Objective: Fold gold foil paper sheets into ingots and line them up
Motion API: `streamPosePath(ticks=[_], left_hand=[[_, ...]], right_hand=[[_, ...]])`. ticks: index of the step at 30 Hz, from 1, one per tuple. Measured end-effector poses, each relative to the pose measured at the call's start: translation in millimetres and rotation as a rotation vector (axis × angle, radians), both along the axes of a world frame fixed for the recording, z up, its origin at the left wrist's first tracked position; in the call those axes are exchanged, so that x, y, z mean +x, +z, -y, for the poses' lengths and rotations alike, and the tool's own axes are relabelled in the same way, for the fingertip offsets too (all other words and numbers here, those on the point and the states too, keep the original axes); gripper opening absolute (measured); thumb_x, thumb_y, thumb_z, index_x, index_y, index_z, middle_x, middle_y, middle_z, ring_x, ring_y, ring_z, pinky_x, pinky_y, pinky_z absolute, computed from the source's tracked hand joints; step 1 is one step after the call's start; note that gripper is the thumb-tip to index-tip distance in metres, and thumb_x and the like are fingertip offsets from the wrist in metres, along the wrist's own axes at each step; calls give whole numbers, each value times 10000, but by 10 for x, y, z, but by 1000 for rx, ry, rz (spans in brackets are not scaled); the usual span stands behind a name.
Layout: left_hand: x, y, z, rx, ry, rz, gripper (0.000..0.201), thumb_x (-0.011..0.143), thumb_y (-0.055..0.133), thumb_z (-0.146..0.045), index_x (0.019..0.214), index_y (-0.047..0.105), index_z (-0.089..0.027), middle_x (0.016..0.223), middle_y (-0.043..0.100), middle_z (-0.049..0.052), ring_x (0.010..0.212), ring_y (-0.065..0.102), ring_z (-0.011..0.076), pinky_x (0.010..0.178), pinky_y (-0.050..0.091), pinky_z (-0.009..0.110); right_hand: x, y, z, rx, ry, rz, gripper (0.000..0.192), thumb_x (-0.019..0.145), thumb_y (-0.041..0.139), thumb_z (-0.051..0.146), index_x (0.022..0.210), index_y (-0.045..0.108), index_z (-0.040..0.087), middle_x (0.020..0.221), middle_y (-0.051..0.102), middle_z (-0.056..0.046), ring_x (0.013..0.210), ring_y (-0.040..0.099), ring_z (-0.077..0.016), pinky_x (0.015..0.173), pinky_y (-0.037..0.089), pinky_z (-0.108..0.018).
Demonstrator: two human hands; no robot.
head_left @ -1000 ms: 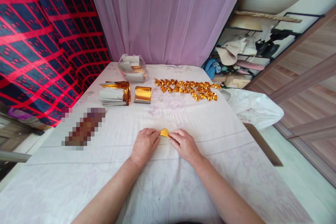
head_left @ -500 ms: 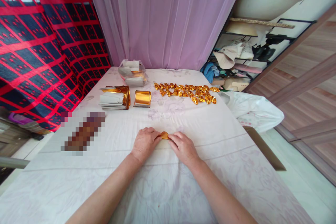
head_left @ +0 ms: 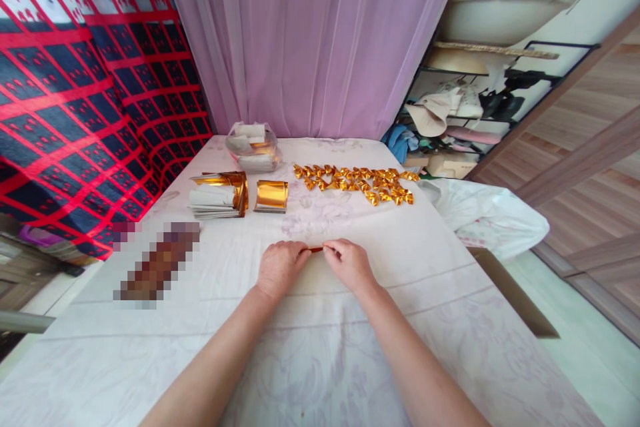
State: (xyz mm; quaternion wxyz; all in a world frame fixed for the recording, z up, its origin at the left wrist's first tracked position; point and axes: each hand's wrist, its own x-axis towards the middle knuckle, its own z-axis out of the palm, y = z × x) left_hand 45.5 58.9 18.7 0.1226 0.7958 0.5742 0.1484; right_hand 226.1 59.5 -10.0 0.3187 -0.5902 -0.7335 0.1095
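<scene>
Two hands pinch one small gold foil piece (head_left: 316, 249) between them: the left hand (head_left: 280, 269) grips its left end, the right hand (head_left: 349, 264) its right end, both resting on the surface (head_left: 300, 347) near its middle. A second ago the foil showed as a broader yellow-gold wedge; now only a thin, dark sliver is visible between the fingertips, which suggests that it has been folded or rolled narrower. Beyond the hands lie a curled gold sheet (head_left: 271, 195), a stack of foil papers (head_left: 219, 195) and a clear bag (head_left: 251, 147), with rows of finished gold pieces (head_left: 357, 182) to the right. Open cloth lies between them and the hands. The right edge of the surface is near a white plastic bag (head_left: 493, 213).
</scene>
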Motion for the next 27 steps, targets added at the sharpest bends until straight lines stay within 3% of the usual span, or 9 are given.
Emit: streamPosePath(ticks=[6, 12, 19, 27], left_hand=[[36, -61, -142, -18, 184, 135, 180, 867, 533, -256, 944, 695, -237, 899, 738, 17, 786, 666, 186, 673, 438, 275], [109, -137, -102, -28, 279, 239, 157, 837, 541, -208, 925, 671, -220, 849, 719, 0, 726, 640, 145, 659, 435, 247], [131, -181, -71, 15, 271, 302, 106, 834, 565, -238, 888, 652, -213, 824, 697, 1, 727, 622, 144, 678, 447, 251], [88, -211, -86, 67, 207, 223, 167, 889, 518, -301, 848, 652, -209, 831, 685, 23, 742, 626, 153, 674, 449, 256]], right_hand=[[-108, -28, -123, 7, -22, -114, 179, 811, 570, 247, 884, 733, 240, 825, 729, -21, 645, 641, -143, 657, 496, -242], [-174, -168, -101, 47, -76, -270, 211, 786, 521, 239, 863, 718, 226, 822, 726, -29, 630, 633, -144, 649, 512, -252], [-200, -187, -93, 50, -133, -371, 174, 794, 533, 292, 779, 694, 227, 742, 711, -22, 600, 623, -146, 629, 510, -252], [-186, -186, -78, 71, -115, -367, 198, 815, 511, 285, 814, 698, 221, 757, 715, -32, 609, 626, -146, 638, 507, -248]])
